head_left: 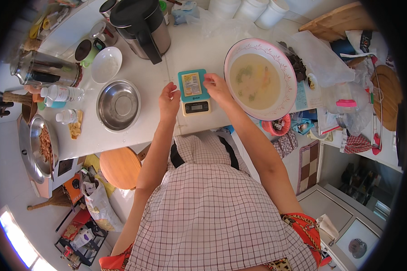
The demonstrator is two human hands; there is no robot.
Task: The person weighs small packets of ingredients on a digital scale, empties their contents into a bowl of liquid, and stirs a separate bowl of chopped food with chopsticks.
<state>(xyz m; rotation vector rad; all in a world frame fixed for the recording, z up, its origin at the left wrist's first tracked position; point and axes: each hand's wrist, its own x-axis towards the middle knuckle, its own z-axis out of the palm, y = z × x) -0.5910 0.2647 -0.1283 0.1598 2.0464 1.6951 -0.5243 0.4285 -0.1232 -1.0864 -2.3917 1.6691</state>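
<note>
A small packet with printed writing [191, 84] lies flat on the teal platform of a digital kitchen scale [196, 107]. Just left of the scale is my left hand [169, 101], raised with nothing in it, thumb and fingers slightly apart. At the platform's right edge is my right hand [217, 88], its fingers curled beside the packet; whether they touch the scale I cannot tell. A large enamel basin [286, 79] with a pink patterned rim stands to the right, holding cloudy liquid with green and orange bits. Further left sits a steel bowl [118, 105] beside a white bowl [106, 65].
A large black-lidded jug [140, 28] stands behind the scale. Plastic bottles [62, 93] and a steel kettle [49, 69] are at the left, near a pan of reddish-brown food [44, 145]. Plastic bags [320, 57] crowd the right. A round wooden stool [120, 167] is below the counter.
</note>
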